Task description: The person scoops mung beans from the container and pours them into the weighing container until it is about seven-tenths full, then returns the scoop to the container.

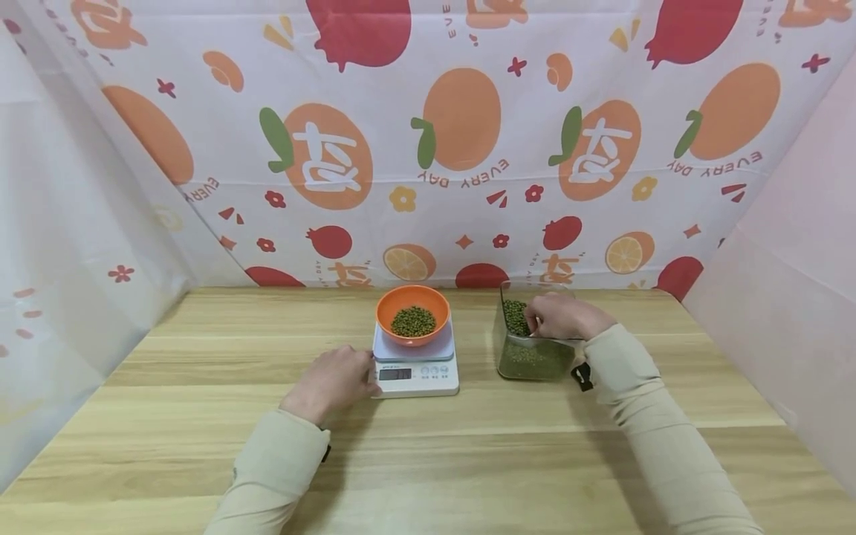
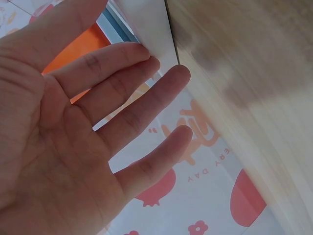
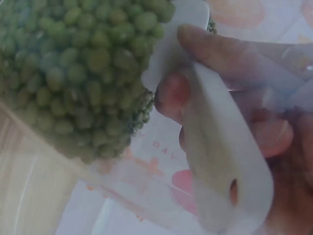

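While right hand (image 1: 558, 316) grips scoop (image 3: 215, 137) | wood-grain tabletop (image 1: 468, 461) | fruit-print backdrop (image 1: 461, 119)

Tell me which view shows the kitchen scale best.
The head view, where the scale shows its display and buttons, though the bowl covers part of its plate. Left wrist catches only a side strip; right wrist shows none.

From here I see a pale wood-grain table (image 1: 468, 468) running back to a white fruit-print backdrop (image 1: 468, 156), its pattern mixing oranges (image 1: 463, 111) with red pomegranates (image 1: 368, 30); a whitish left sheet (image 1: 87, 171) and pinkish right sheet (image 1: 796, 290) flank it.
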`<state>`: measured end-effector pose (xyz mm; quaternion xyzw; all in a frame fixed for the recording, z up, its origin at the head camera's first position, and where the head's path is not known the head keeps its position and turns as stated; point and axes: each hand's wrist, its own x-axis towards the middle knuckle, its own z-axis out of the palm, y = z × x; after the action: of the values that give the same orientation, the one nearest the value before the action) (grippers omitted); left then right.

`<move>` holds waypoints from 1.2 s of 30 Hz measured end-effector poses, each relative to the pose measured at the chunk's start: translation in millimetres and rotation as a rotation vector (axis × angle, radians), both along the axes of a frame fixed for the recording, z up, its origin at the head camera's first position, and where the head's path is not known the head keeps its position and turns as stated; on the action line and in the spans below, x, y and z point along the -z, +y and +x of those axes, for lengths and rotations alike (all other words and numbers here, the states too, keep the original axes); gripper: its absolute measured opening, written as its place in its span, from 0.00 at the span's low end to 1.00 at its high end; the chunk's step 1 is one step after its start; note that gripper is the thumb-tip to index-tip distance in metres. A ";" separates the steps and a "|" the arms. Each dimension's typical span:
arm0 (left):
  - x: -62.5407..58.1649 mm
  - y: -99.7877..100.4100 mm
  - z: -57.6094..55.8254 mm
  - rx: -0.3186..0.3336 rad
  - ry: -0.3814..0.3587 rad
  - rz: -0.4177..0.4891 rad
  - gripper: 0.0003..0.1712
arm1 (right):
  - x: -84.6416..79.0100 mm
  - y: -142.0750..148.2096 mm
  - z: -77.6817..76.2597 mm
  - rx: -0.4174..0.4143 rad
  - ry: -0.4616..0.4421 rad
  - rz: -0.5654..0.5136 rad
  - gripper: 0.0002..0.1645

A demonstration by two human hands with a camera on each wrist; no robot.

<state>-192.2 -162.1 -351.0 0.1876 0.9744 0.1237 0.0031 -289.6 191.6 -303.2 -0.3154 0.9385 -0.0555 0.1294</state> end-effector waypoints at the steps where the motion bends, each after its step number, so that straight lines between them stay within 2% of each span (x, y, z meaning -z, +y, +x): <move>1: 0.1 0.0 0.0 -0.002 -0.002 0.000 0.12 | -0.2 -0.1 0.2 0.000 0.008 -0.003 0.11; 5: 0.5 -0.6 -0.3 0.002 0.013 0.001 0.13 | -2.4 0.7 1.0 0.003 0.043 -0.017 0.11; 10: 0.4 -1.0 -0.6 0.003 0.016 -0.006 0.14 | -3.7 1.7 2.7 0.015 0.045 -0.038 0.11; 20: 1.8 -1.2 0.7 -0.002 -0.008 0.005 0.13 | -3.3 2.4 4.6 0.002 0.064 -0.073 0.12; 36: -0.4 -1.5 0.9 -0.001 -0.003 0.014 0.14 | -11.2 3.7 12.3 0.000 0.113 -0.076 0.11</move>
<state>-191.2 -163.7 -350.6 0.1872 0.9736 0.1305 0.0031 -277.3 195.3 -292.0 -0.3227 0.9415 -0.0731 0.0639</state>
